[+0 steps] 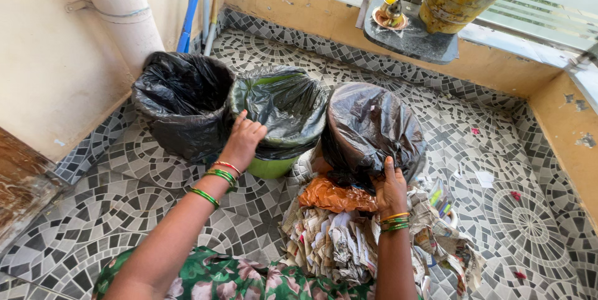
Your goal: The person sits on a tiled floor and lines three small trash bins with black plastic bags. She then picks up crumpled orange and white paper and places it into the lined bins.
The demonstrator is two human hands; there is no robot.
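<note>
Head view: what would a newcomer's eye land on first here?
Three bins lined with plastic bags stand in a row on the patterned tile floor: a black-lined bin at left, a green bin in the middle, and a bin under a dark bag at right. The left hand rests on the green bin's liner, while the right hand grips the dark bag above a heap of crumpled paper.
</note>
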